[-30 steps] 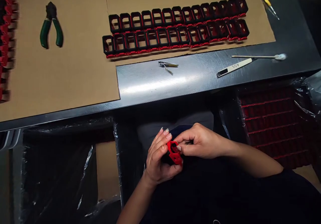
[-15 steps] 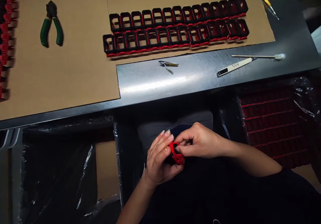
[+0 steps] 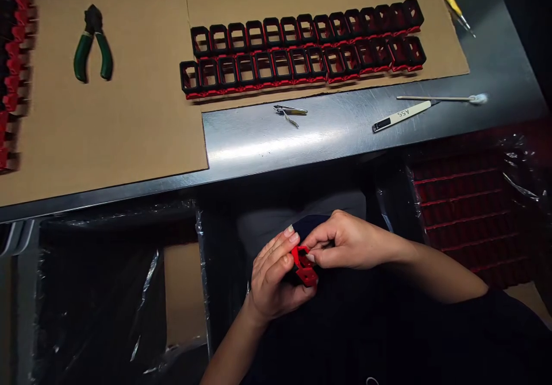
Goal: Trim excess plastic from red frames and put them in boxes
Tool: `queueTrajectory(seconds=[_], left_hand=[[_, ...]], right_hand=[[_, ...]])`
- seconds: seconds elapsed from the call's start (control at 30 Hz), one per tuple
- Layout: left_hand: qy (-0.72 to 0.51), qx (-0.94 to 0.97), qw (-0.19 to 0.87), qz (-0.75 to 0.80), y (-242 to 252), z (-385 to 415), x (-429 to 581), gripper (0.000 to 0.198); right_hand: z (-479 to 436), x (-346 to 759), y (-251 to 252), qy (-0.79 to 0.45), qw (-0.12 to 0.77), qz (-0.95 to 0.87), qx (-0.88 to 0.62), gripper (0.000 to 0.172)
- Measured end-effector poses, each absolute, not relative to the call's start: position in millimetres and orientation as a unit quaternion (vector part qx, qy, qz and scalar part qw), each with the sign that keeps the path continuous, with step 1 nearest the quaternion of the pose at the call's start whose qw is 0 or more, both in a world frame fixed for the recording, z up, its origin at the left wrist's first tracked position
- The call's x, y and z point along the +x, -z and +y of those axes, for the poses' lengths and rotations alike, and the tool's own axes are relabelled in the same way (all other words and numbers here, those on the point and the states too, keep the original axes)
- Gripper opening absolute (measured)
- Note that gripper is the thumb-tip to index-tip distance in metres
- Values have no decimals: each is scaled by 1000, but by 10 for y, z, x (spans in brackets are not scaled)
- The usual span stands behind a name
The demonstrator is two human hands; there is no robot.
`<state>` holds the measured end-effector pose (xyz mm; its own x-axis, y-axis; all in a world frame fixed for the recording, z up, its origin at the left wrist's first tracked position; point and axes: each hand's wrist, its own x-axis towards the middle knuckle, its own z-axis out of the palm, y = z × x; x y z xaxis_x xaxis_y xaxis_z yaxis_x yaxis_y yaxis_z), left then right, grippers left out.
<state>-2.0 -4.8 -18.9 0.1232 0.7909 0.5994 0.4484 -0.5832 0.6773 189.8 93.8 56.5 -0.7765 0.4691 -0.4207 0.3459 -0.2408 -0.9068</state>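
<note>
Below the table edge, over my lap, both hands meet on a small red plastic part [image 3: 303, 265]. My left hand [image 3: 273, 278] wraps its fingers round the part from the left. From the right, my right hand [image 3: 345, 241] pinches the part's upper edge with thumb and fingertips. What lies between those fingertips is hidden. On the cardboard sheet [image 3: 129, 120] above, two long rows of black and red frame parts [image 3: 302, 48] stand side by side.
Green-handled pliers [image 3: 92, 45] lie at the left on the cardboard. Nail clippers [image 3: 288, 111], a white stick marked A55 [image 3: 401, 115], a swab [image 3: 444, 98] and a yellow tool [image 3: 455, 2] rest on the steel table [image 3: 336, 132]. Plastic-lined bins sit below, the right bin [image 3: 470, 212] stacked with red parts.
The red part has turned a little in my hands and my left fingers have curled closer round it. The view has shifted slightly.
</note>
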Motion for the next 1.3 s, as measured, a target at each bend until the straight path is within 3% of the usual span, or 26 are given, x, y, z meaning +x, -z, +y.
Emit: queueTrajectory(seconds=[0.23, 0.47, 0.7, 0.97, 1.17, 1.3], left_hand=[[-497, 745, 142, 422, 201, -50, -41, 80], [-512, 735, 164, 412, 213, -55, -66, 82], [-497, 744, 141, 424, 194, -44, -61, 79], [-507, 732, 153, 429, 207, -53, -73, 77], [-492, 750, 128, 423, 202, -33, -64, 83], [-498, 736, 150, 434, 244, -37, -70, 82]], right_hand=[[880, 1810, -586, -667, 53, -631, -392, 15], [948, 1858, -600, -711, 36, -618, -334, 25], [916, 1807, -624, -694, 34, -607, -386, 17], [973, 1851, -606, -727, 21, -598, -339, 24], [902, 1764, -610, -672, 38, -614, -412, 13], [895, 1757, -598, -648, 50, -635, -417, 15]])
